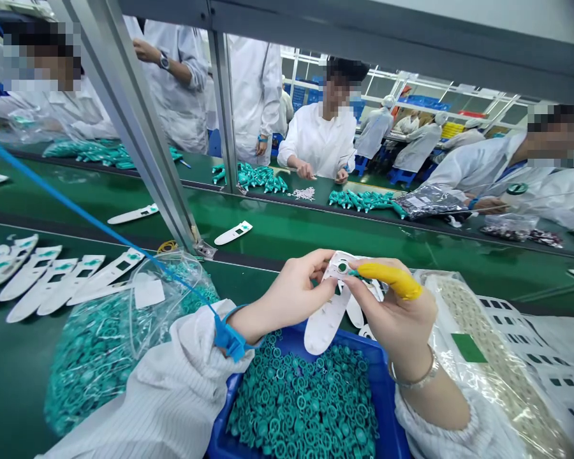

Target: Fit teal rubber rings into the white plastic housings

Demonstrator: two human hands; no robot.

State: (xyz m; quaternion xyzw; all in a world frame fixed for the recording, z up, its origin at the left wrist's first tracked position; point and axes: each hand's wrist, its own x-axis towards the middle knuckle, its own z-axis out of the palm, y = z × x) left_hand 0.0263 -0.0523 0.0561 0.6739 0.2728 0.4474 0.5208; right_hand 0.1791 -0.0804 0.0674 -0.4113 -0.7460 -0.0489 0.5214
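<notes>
My left hand [299, 287] pinches a long white plastic casing [323, 325] near its upper end, where a round hole shows. The casing is tilted, its rounded end pointing down over a blue bin [390, 395]. Close to that hole, the closed fingers of my right hand [402, 312], one in a yellow finger cot [392, 278], grip a small green plastic part [353, 272], mostly hidden. Thumb and fingers of this hand touch the casing. Below both hands, the bin holds many green ring-shaped parts [306, 401]. More white casings [356, 311] lie partly hidden behind my right hand.
A clear bag of green parts [100, 363] lies left, beside several white casings [57, 287]. A packed bag [488, 344] and sheets with dark rectangles [545, 357] lie right. Ahead runs a green conveyor [277, 223] carrying casings; a metal post [143, 127] and co-workers stand beyond.
</notes>
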